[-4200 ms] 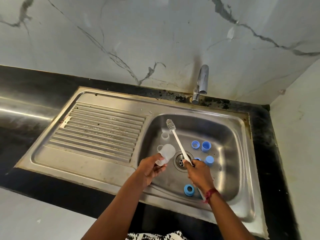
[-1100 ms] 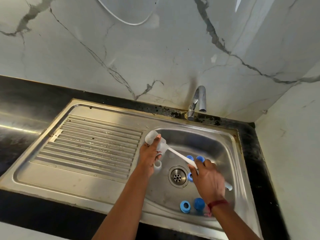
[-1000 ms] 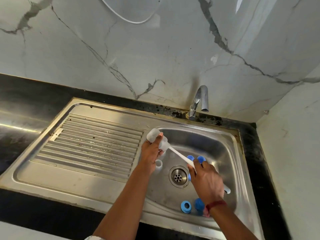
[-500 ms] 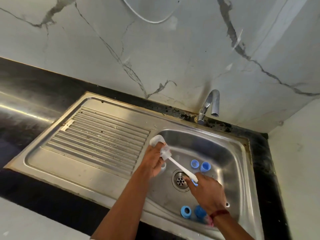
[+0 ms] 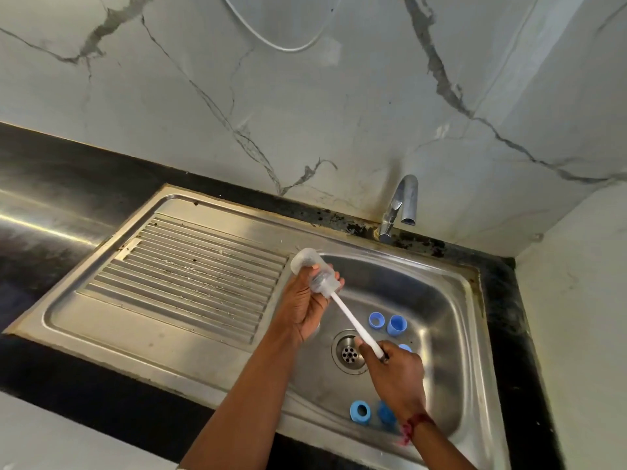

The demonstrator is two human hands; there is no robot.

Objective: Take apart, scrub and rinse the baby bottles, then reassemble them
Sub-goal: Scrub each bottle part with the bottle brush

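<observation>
My left hand [image 5: 305, 305] grips a clear baby bottle [image 5: 314, 269] tilted over the left edge of the sink basin [image 5: 444, 337], its mouth facing down to the right. My right hand [image 5: 395, 371] grips the white handle of a bottle brush [image 5: 353, 325] whose head is pushed inside the bottle. Blue bottle parts lie in the basin: a ring [image 5: 376, 319] and a cap [image 5: 396, 324] behind the drain, a ring [image 5: 360, 410] and another blue piece [image 5: 386, 415] near the front, partly hidden by my right wrist.
A ribbed steel draining board [image 5: 190, 273] lies left of the basin. The tap [image 5: 402, 201] stands at the back, with no water running. The drain [image 5: 349, 351] sits mid-basin. Black countertop [image 5: 51, 178] surrounds the sink; marble walls rise behind and at right.
Since four seconds ago the brush went into the bottle, which my left hand raised and tilted. Over the last second the brush handle has slid in and out a little.
</observation>
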